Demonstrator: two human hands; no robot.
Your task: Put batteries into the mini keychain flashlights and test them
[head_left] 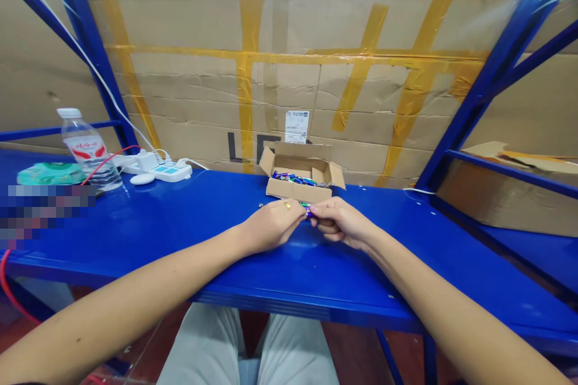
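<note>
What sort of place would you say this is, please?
Likely a warehouse or stockroom: blue steel racking, taped cardboard sheets behind the shelf, and a small carton of batteries.

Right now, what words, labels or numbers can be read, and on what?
"L" in big black print, next letter half hidden: on the cardboard wall.
Print on the white sticker there: too small to read.
Red label of the water bottle: blurred, unreadable.
Print on the small item pinched between left hand and right hand: too small to read.
</note>
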